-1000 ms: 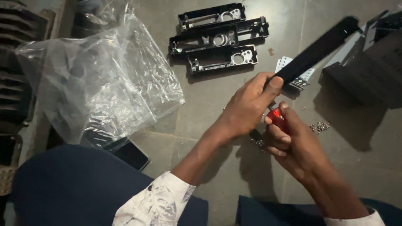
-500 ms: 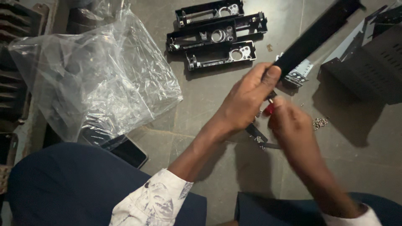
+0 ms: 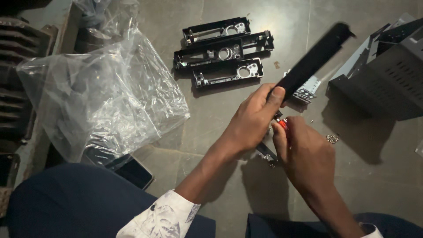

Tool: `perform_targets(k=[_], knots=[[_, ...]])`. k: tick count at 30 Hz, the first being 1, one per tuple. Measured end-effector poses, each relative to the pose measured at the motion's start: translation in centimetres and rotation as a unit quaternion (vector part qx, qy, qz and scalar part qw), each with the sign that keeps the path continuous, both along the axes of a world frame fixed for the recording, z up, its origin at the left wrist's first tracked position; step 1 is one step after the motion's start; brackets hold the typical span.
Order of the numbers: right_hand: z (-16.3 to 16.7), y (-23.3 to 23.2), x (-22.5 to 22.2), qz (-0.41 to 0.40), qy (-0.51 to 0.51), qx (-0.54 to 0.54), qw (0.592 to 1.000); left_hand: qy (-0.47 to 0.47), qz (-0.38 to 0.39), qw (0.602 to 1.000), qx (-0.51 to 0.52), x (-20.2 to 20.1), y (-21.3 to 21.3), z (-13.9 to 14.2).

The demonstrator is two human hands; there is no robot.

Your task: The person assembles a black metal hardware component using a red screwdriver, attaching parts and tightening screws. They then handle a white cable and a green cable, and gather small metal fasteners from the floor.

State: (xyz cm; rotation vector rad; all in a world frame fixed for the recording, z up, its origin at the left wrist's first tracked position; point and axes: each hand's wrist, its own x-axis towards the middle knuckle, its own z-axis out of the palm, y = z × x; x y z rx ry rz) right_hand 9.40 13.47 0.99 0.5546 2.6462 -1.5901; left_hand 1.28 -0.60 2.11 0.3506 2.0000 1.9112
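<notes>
The right hand (image 3: 306, 152) was curled shut around a small red-tipped tool (image 3: 282, 124), most of it hidden in the fist, so its kind could not be told. Just beyond, the left hand (image 3: 255, 119) pinched the near end of a long black strip (image 3: 315, 61) between thumb and fingers; the strip slanted up and away from that hand, blurred. Held only at one end, it could twist or slip if the tool pressed hard, and the tip might skid onto the fingers. Small screws (image 3: 332, 138) lay loose on the floor right of the hands and could scatter. Farther off, left of the strip, three black frames (image 3: 222, 53) lay together; the grey metal casing (image 3: 383, 75) to its right was cut off by the edge.
</notes>
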Motion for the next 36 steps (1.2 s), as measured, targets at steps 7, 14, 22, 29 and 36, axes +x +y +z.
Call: perform_targets(k=[7, 14, 22, 29, 36], knots=[[-0.6, 1.5, 0.2, -0.022, -0.154, -0.438, 0.885, 0.017, -0.015, 1.0, 0.0, 0.4, 0.6, -0.9], [0.6, 1.1, 0.2, 0.101, 0.089, 0.161, 0.978, -0.003, -0.017, 0.999, 0.047, -0.4, 0.8, -1.7], [0.1, 0.8, 0.1, -0.019, -0.113, -0.403, 0.908, -0.054, -0.048, 0.997, 0.035, 0.2, 0.7, -0.8], [1.1, 1.1, -0.4, -0.036, -0.149, -0.324, 0.933, 0.011, -0.025, 0.998, 0.049, -0.1, 0.6, -1.3], [0.0, -0.1, 0.7, 0.089, 0.095, 0.157, 0.979, 0.102, 0.008, 0.995, 0.003, 0.4, 0.5, -0.7]])
